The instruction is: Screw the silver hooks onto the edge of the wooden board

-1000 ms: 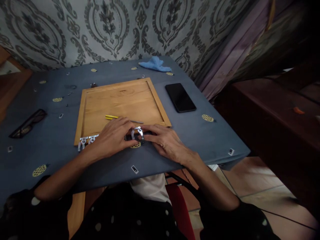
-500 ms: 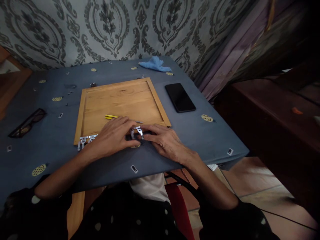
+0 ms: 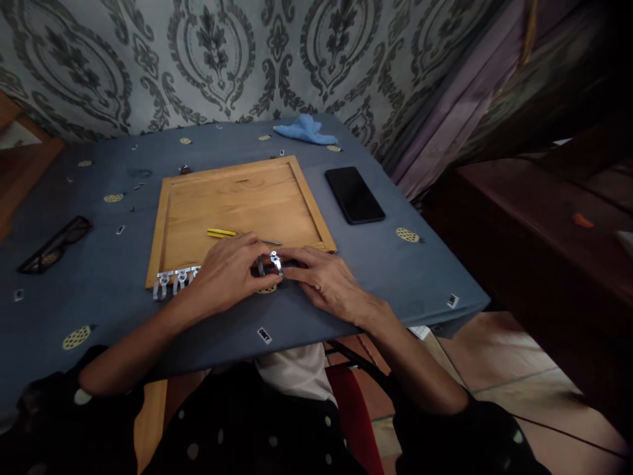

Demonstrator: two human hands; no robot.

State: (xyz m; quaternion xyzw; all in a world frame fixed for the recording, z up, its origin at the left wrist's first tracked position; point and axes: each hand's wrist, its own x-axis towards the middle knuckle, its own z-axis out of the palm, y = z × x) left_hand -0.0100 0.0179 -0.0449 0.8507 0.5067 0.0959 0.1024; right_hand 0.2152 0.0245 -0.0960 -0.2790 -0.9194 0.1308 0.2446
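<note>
A shallow wooden tray [image 3: 163, 218] lies on the blue tablecloth [image 3: 395, 277]. Along its near edge runs a metal strip with hooks [image 3: 171, 280]; its left end shows, the rest is under my hands. My left hand [image 3: 227, 274] rests on the strip with fingers curled round it. My right hand [image 3: 321, 277] meets it from the right, its fingertips pinching a shiny hook [image 3: 273, 262] between the two hands. Inside the tray lies a yellow-handled tool [image 3: 225, 232] with a thin metal shaft, just beyond my left fingers.
A black phone [image 3: 354, 194] lies right of the tray, a blue cloth [image 3: 306, 128] at the far edge, dark glasses [image 3: 52, 244] at the left. Small screws and yellow round patches dot the cloth. The table's near edge is just below my wrists; a patterned wall stands behind.
Both hands stay at the tray's near edge. More of the strip's left end shows now, and the view has shifted slightly.
</note>
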